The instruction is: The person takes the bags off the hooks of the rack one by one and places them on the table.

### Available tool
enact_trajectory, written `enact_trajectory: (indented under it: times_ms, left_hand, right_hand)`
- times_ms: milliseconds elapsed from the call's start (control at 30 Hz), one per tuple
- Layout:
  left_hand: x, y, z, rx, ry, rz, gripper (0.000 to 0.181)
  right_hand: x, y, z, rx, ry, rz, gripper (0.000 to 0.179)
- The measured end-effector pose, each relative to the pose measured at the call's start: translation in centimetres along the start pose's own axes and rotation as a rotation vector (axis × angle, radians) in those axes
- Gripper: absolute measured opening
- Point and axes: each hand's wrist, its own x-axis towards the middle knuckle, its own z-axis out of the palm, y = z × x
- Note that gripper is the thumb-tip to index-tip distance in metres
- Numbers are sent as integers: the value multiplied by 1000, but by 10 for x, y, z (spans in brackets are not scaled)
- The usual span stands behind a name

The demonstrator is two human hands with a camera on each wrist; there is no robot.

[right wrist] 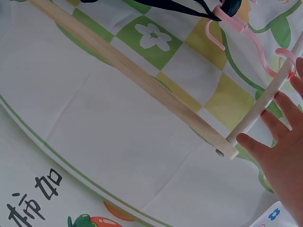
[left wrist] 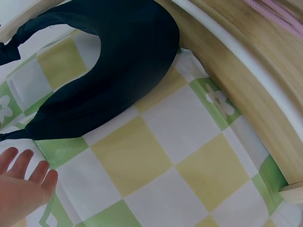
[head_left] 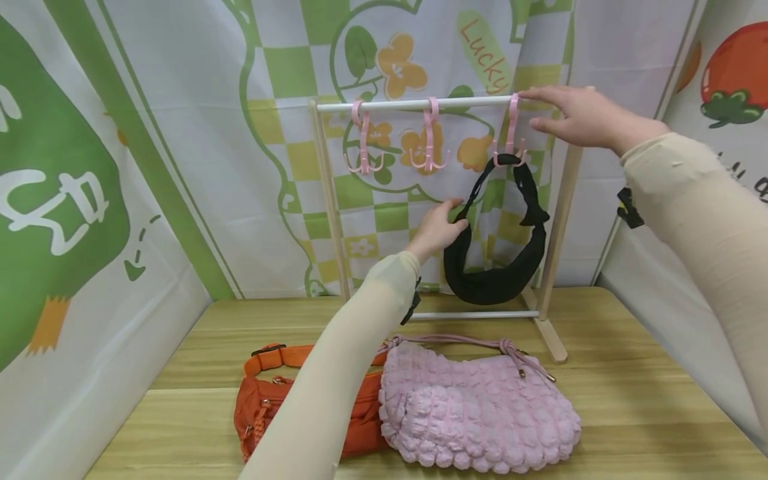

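Observation:
A black crossbody bag [head_left: 495,283] hangs by its strap from the rightmost pink hook [head_left: 513,130] on the rack's white top bar [head_left: 414,103]. My left hand [head_left: 437,230] is at the left side of the bag, thumb and fingertips close to where strap meets body. In the left wrist view its fingers [left wrist: 40,172] are loosely spread just below the narrow end of the bag. Up at the right end of the bar, my right hand [head_left: 591,119] reaches in with straight fingers, fingertips right at the hook's top loop. The right wrist view has those fingers [right wrist: 279,125] spread along the bar.
Two more pink hooks, a left one [head_left: 363,143] and a middle one [head_left: 429,137], hang without bags. On the wooden table [head_left: 180,400] lie an orange bag [head_left: 366,413] and a puffy pink bag [head_left: 480,407], in front of the rack's wooden right post [head_left: 561,233].

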Motion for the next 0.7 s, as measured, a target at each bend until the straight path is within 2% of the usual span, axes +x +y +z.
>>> enact_trajectory:
  times_ms: [267, 567, 700]
  left_hand:
    - [3, 1, 4, -26, -30, 44, 51]
    - [4, 3, 7, -91, -10, 46, 48]
    - [3, 5, 8, -70, -3, 52, 46]
  right_hand:
    - [1, 1, 0, 4, -15, 22, 56]
    - [2, 1, -1, -8, -18, 24, 55]
    - [1, 1, -1, -6, -19, 33, 55]
